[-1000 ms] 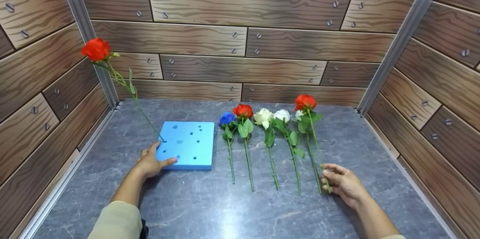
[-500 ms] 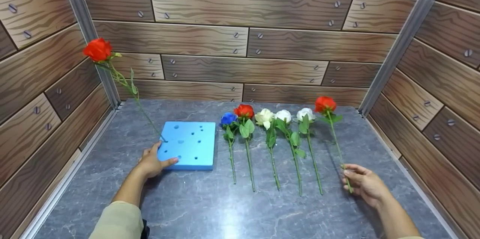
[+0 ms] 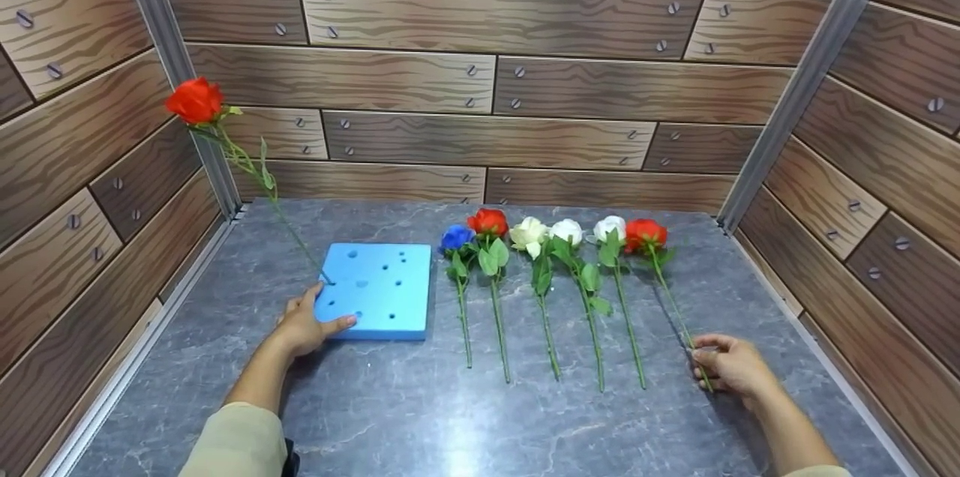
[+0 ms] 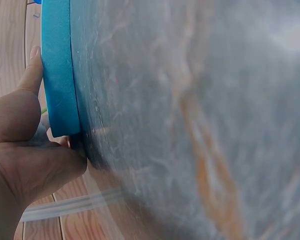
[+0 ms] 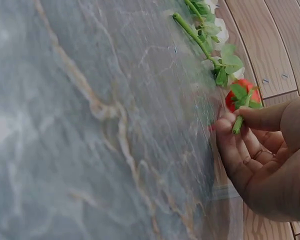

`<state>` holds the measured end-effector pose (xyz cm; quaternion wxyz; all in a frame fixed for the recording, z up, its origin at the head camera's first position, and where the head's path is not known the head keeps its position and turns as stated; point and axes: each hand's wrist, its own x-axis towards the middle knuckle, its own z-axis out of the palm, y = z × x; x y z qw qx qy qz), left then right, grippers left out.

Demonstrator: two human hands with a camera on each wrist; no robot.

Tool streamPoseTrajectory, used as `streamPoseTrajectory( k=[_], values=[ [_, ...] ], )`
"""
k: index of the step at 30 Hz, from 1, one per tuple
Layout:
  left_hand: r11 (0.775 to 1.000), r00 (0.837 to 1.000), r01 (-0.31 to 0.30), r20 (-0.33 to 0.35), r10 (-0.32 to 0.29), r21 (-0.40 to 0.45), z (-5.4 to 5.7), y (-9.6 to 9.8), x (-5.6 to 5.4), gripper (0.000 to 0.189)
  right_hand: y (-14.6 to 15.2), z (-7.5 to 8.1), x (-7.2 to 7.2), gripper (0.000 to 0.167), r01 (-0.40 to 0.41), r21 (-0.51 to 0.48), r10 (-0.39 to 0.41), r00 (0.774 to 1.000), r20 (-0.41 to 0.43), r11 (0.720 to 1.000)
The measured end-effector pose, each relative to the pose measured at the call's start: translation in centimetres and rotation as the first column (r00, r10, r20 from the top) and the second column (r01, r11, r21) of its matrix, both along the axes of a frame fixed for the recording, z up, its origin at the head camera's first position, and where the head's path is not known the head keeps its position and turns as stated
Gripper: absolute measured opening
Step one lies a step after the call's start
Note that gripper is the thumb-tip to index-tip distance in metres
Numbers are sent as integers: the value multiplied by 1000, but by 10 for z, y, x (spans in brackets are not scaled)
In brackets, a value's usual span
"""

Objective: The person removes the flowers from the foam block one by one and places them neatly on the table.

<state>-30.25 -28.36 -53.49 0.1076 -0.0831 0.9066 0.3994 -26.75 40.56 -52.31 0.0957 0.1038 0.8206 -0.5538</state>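
Note:
My left hand (image 3: 302, 327) grips the near left corner of a blue foam block (image 3: 409, 289) dotted with holes, its thumb lying over the front edge. In the left wrist view the side of the foam block (image 4: 59, 75) sits between thumb and fingers. A tall red rose (image 3: 196, 102) stands in a hole at the block's left, leaning left. On the right, my right hand (image 3: 733, 368) pinches the lower stem of another red rose (image 3: 646, 235), whose bloom lies low beside a white one. In the right wrist view, thumb and fingertips hold the stem (image 5: 237, 124) near its cut end.
Between the block and the held rose lie a blue rose (image 3: 456, 238), a red rose (image 3: 489, 223), a cream rose (image 3: 529, 234) and two white roses (image 3: 566, 232), stems toward me. Wood-print walls (image 3: 420, 79) enclose the grey marbled table (image 3: 375, 417).
My right hand has carried its red rose rightward, off the white one beside it, and then lowered the bloom toward the table. My left hand and the block have stayed put.

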Motion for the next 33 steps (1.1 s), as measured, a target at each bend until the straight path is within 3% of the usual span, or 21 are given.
streamPoseTrajectory(
  k=[7,11,33],
  values=[
    [1000,1000,-2,13,2,13,-2,0,-1,118,-5,0,-2,40,-1,188,13,998,-62,982],
    [1000,1000,-7,15,7,17,-1,0,-2,118,-8,-1,-3,40,-4,242,24,997,-78,970],
    [1000,1000,-10,18,10,14,-2,0,-3,118,-15,-5,-7,35,-29,364,63,994,-84,931]
  ],
)
